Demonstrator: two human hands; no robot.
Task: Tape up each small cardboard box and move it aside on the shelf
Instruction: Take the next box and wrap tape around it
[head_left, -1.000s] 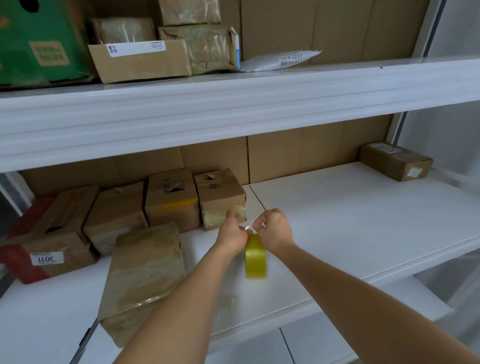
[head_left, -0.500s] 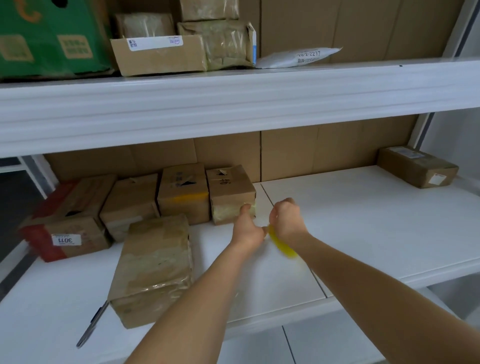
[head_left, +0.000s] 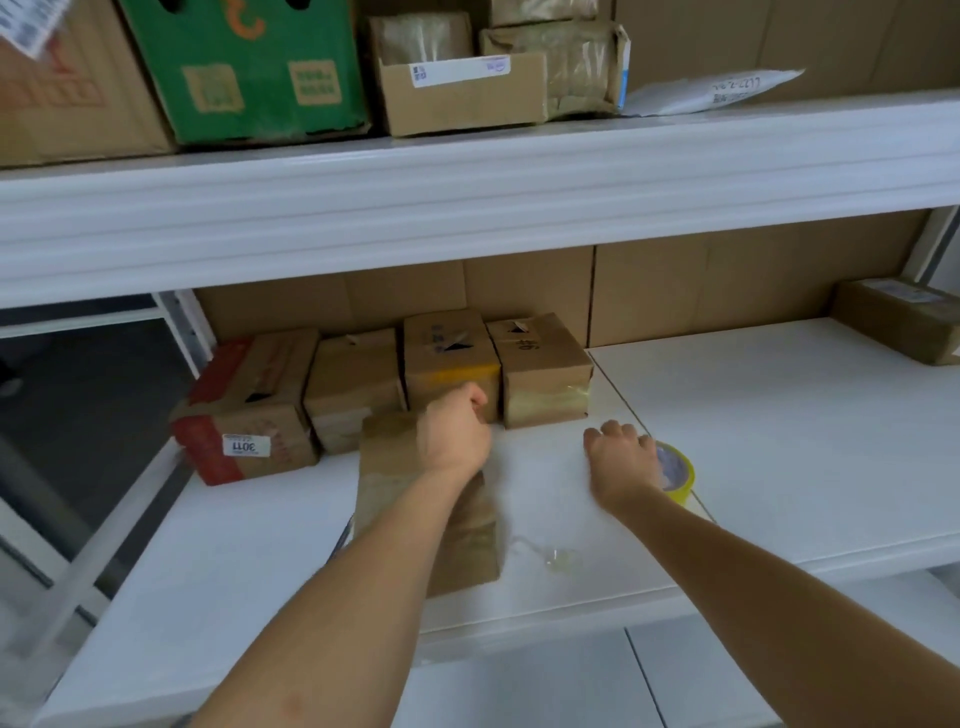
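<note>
Yellow tape roll (head_left: 675, 472) lay flat on the white shelf (head_left: 779, 457), your right hand (head_left: 621, 460) curled over its left edge; left of the roll, your left hand (head_left: 454, 434) hovered fisted, apparently empty, above the taped cardboard box (head_left: 431, 519).

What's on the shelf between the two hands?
In the head view, only bare white shelf lies between the left hand and the right hand. A crumpled scrap of clear tape sits nearer the front edge.
</note>
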